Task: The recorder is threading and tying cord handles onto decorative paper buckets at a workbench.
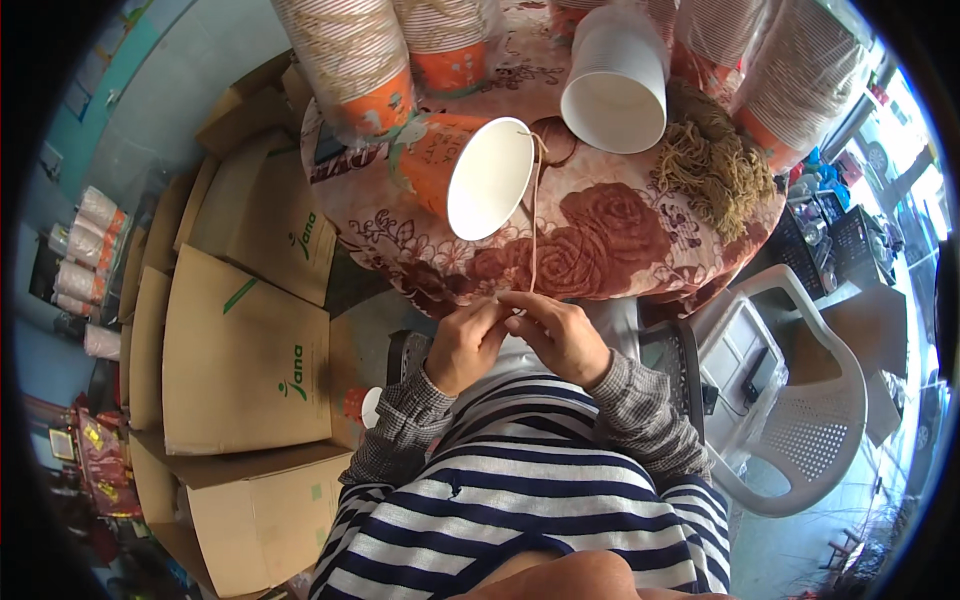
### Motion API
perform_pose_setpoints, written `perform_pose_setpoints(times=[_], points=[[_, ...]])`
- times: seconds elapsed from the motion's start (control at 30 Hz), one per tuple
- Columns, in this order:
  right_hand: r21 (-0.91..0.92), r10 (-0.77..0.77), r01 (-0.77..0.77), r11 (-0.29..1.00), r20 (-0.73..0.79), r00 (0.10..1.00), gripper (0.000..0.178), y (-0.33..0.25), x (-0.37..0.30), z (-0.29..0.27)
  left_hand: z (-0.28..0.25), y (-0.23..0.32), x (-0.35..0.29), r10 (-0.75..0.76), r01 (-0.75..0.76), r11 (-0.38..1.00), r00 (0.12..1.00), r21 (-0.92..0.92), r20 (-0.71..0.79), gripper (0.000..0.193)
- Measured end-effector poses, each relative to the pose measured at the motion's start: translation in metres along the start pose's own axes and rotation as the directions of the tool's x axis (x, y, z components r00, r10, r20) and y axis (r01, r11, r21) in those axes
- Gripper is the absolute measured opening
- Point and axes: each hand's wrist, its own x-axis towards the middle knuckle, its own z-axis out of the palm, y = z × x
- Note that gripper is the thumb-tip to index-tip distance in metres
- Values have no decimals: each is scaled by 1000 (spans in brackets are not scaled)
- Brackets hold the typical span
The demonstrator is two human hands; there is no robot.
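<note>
An orange paper cup (437, 158) with a white inside lies on its side on the table, its mouth turned toward me. From its rim a thin pinkish-brown cord (535, 225) runs down to my fingers at the table's near edge. My left hand (463, 347) and my right hand (562, 338) meet there, fingertips pinched together on the cord's end. The fingers partly hide that end, so I cannot make out a knot. Behind and to the right of the cup, a white stack of cups (615, 100) lies with its open mouth facing me.
A heap of tan cords (715, 175) rests on the flowered tablecloth (600, 240) at the right. Tall wrapped cup stacks (350, 60) line the table's far side. Cardboard boxes (245, 350) stand on the left, a white plastic chair (810, 400) on the right.
</note>
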Motion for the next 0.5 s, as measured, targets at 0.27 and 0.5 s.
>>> perform_pose_setpoints(times=[0.27, 0.5], points=[[-69, 179, -182, 981, -45, 983, 18, 8, -11, 7, -24, -4, 0, -258, 245, 937, 966, -249, -20, 14], [554, 348, -343, 759, 101, 932, 21, 7, -10, 22, -16, -4, 1, -141, 141, 962, 990, -235, 16, 11]])
